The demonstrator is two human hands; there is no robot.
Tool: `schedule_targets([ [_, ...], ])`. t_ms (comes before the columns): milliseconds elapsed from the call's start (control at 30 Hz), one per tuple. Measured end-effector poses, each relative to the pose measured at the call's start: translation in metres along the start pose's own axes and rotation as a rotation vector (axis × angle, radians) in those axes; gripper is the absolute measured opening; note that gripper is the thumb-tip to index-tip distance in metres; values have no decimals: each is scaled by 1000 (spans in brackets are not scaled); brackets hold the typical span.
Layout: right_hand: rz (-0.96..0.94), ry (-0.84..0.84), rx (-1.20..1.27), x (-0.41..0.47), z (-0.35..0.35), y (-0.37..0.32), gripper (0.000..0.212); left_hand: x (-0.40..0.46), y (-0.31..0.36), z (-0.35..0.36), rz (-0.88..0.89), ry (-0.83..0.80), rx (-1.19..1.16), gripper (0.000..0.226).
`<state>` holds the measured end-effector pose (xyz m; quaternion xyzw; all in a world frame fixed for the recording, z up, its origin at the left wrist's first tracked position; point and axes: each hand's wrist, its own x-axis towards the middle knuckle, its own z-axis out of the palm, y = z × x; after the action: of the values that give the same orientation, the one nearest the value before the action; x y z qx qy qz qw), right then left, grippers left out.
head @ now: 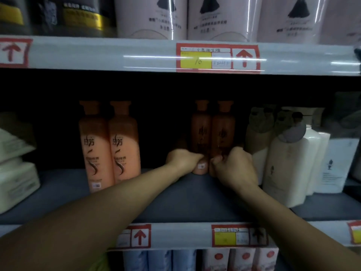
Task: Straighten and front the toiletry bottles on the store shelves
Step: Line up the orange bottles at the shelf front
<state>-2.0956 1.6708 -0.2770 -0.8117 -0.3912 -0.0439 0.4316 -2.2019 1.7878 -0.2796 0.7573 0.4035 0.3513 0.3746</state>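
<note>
At centre frame, deep on the middle shelf [175,202], the left hand [182,160] grips one dark orange bottle [201,132] and the right hand [232,165] grips its touching neighbour [223,130], both upright.

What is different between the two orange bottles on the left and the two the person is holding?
The left pair of orange bottles stands near the shelf's front edge; the held pair sits farther back, in shadow, so it looks darker. Nobody touches the left pair; the left hand and right hand each grip one bottle of the held pair low down. Both pairs stand upright, side by side, with the same shape and caps.
</note>
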Motion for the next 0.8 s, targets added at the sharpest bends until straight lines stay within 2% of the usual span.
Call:
schedule_targets([
  [67, -3, -5, 26, -10, -6, -4, 37, -12, 3, -4, 20, 40, 5, 28],
  [267, -45, -33, 57, -48, -24, -15, 48, -42, 2, -24, 121, 153, 83, 45],
  [533, -135, -73, 74, -96, -39, -29, 56, -92, -10, -66, 241, 97, -75, 69],
  [800, -191, -109, 142, -145, -26, -62, 55, -146, -28, -126, 237, 177, -19, 67],
])
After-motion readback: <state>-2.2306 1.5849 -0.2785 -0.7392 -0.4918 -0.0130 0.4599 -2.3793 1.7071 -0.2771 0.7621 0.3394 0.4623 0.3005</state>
